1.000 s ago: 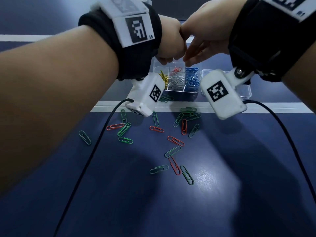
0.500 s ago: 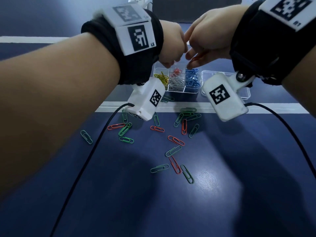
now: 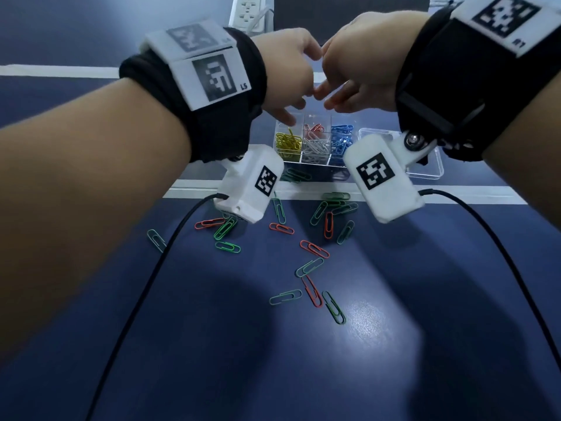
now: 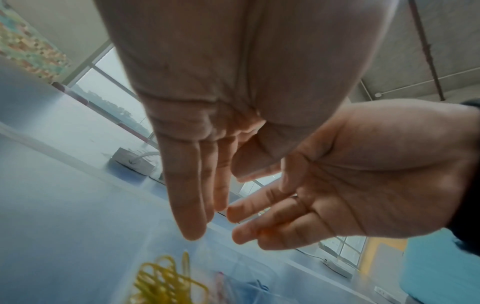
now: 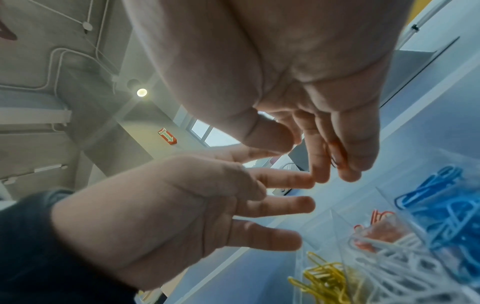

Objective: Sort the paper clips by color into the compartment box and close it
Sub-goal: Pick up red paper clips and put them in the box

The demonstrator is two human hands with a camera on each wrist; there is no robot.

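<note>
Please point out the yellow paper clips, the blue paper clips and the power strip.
yellow paper clips (image 3: 287,141), head view, middle of the pile.
blue paper clips (image 3: 341,139), head view, middle of the pile.
power strip (image 3: 249,10), head view, socket face.

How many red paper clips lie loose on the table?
5: one under the left wrist camera, one right of it, one upright among green ones, two nearer centre. Wrist cameras may hide more. The right hand holds another red clip.

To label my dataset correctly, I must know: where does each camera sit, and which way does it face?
Head: on the head, facing down at table, compartment box; both forearms and hands show.
Left wrist: under the wrist, facing along the left hand.
Right wrist: likewise along the right hand, red clip between fingers.
Shared: both hands, yellow clips.
</note>
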